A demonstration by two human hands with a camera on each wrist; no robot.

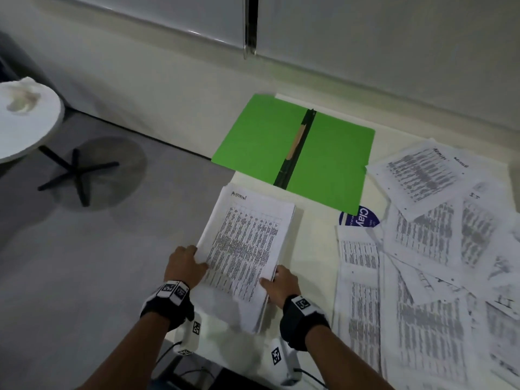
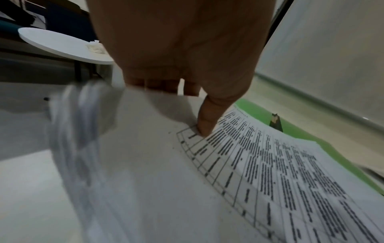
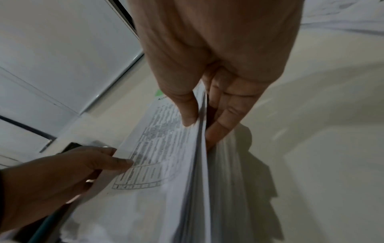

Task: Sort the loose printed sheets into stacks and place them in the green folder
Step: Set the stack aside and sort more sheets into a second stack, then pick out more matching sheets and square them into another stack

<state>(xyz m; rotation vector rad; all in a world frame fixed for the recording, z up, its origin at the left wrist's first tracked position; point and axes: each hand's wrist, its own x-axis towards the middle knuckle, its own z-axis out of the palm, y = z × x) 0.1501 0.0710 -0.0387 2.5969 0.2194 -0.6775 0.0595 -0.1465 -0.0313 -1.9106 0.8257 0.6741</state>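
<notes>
Left hand: your left hand (image 1: 184,263) grips the near-left edge of the stack (image 1: 244,249), thumb on the printed top sheet and fingers curled under, as the left wrist view shows.
Right hand: your right hand (image 1: 280,284) pinches the near-right corner of the same stack, thumb on top and fingers beneath the sheet edges, as the right wrist view shows.
Stack: it is held between both hands with its near end raised off the counter (image 1: 315,209); the far end, headed with a handwritten word, points away from you. Whether that far end touches the counter, I cannot tell.
Long axis: it runs from your hands away and slightly to the right, close to the line of the folder's dark spine (image 1: 295,149).
Green folder: the green folder (image 1: 261,136) lies open and flat just beyond the stack's far end, ahead and a little right of both hands.
Nearer hand: the right hand sits on the folder's side, so I judge it leads the push forward while the left steadies.
Loose sheets: the loose sheets (image 1: 430,249) are spread in an overlapping heap to your right, apart from the stack and unsorted.
Risk: the sheet edges fan loosely near your right hand and could slip.
</notes>
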